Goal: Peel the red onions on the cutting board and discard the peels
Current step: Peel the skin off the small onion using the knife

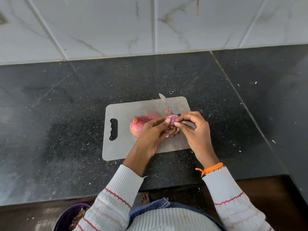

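Observation:
A grey cutting board [123, 147] lies on the dark counter. My left hand [154, 132] grips a small red onion [173, 120] above the board, thumb on its top. My right hand [194, 129] pinches the onion's skin at its right side with thumb and forefinger. Loose papery peel [172, 132] hangs under the onion. A whole unpeeled red onion [137, 125] sits on the board just left of my left hand. Behind it lies another pinkish onion [152, 115], partly hidden. A knife [164, 101] rests on the board's far edge, blade pointing away.
A small peel scrap [168, 111] lies beside the knife. A purple bin [70, 217] holding peels stands on the floor at the lower left, below the counter edge. A tiled wall [150, 25] rises behind the black granite counter [58, 114].

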Available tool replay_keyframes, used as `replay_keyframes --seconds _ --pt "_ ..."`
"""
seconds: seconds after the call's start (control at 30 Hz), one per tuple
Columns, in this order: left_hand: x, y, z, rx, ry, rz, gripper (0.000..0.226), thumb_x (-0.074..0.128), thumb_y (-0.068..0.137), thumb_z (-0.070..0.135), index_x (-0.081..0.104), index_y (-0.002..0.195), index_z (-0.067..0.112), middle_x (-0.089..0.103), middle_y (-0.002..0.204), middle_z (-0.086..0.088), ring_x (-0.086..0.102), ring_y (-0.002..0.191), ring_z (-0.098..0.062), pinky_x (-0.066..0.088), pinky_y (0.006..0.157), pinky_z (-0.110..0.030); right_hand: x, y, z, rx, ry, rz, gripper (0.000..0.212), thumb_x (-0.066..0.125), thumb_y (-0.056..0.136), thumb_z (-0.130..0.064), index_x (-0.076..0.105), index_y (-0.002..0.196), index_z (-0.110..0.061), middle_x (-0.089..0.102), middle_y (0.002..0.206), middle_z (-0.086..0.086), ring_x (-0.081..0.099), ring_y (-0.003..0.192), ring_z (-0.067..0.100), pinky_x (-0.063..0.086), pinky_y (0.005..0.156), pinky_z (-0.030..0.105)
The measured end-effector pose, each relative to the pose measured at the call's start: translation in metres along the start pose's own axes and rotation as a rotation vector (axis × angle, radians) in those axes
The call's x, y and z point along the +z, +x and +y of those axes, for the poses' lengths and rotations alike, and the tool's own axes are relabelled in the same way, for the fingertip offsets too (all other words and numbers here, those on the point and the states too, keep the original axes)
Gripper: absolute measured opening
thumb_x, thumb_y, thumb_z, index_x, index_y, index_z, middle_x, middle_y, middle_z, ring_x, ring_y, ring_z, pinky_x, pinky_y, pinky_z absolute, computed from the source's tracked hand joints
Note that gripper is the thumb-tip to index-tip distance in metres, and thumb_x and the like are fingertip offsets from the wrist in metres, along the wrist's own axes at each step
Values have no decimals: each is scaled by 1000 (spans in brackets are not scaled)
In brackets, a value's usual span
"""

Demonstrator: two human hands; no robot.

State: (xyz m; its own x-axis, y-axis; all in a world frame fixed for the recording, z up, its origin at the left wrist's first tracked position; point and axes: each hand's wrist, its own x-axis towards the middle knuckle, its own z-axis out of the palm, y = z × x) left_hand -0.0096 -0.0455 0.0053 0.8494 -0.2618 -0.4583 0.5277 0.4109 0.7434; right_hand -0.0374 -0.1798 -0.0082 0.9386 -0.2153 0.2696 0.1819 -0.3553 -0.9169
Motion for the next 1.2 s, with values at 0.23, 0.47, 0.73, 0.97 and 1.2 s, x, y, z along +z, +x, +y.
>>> replay_keyframes --seconds 0.23,0.47,0.73,0.97,1.2 --pt "-1 3 1 -6 -50 6 11 52 89 -2 59 97 0 65 87 -13 69 65 -12 58 64 -23 3 2 -1 49 -48 31 10 69 79 -5 65 83 -13 63 88 -6 61 87 7 50 78 16" --pt "0 -3 5 -29 -67 -66 24 41 93 -6 60 103 4 65 90 -11 69 65 -12 56 56 -21 4 2 -3 137 10 86 11 66 81 -2 61 84 -12 64 83 -4 63 81 7 52 73 17" --pt "-1 4 3 -92 -81 -26 23 33 100 5 55 103 1 66 88 -16 68 71 -20 56 72 -29 4 1 -6 190 15 59 20 68 75 1 61 74 -18 65 77 -3 64 76 11 53 66 19" --pt "-2 3 7 -152 -154 33 29 31 101 13 55 93 0 64 78 -19 64 66 -19 56 59 -23 3 3 -8 282 161 104 13 68 73 2 61 73 -8 60 70 -2 54 65 2 48 63 20" --pt "-3 3 8 -123 -129 24 28 28 102 18 54 98 10 66 73 -13 63 60 -15 55 54 -20 3 2 0 227 -101 88 12 71 73 -2 64 73 -12 63 76 -1 55 68 3 47 64 15"
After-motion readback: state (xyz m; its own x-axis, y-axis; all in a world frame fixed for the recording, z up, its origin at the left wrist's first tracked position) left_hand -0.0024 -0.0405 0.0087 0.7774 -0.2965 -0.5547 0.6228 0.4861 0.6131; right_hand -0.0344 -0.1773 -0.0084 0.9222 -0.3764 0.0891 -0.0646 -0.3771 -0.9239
